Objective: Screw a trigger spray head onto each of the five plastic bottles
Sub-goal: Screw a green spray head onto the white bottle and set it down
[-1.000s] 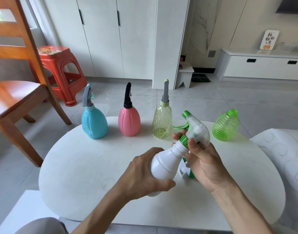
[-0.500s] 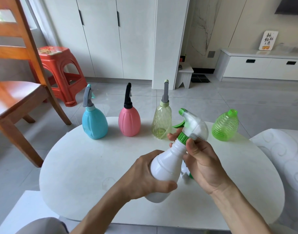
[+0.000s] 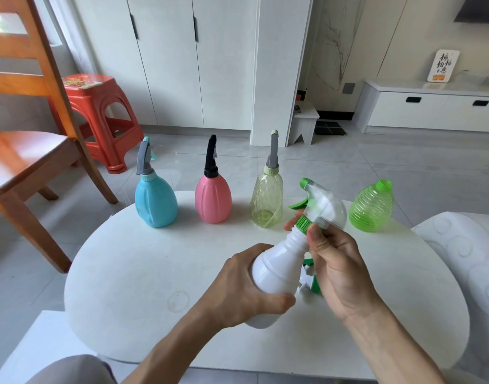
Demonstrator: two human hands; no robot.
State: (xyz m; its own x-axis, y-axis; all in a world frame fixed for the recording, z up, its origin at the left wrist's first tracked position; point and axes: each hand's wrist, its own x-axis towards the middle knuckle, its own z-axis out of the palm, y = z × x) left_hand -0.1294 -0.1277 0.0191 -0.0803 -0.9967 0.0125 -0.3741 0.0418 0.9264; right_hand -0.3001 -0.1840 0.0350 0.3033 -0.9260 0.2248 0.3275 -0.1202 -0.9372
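Gripping white bottle (image 3: 279, 268) in left hand (image 3: 244, 286), right fingers (image 3: 315, 234) pinching green collar (image 3: 303, 223)

— What's that white bottle (image 3: 276, 268) made of?
— Opaque plastic, smooth, soft sheen. The green bottle (image 3: 372, 207) is ribbed, translucent plastic.
— And the table (image 3: 143, 273)?
— Matt white, possibly painted; hard to tell. The chair (image 3: 24, 151) is varnished, glossy wood.

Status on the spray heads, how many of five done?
Three look done: blue bottle, pink bottle and yellow bottle carry heads. In hand: left hand holds white bottle, right hand at its green collar. Left: green bottle, neck open.
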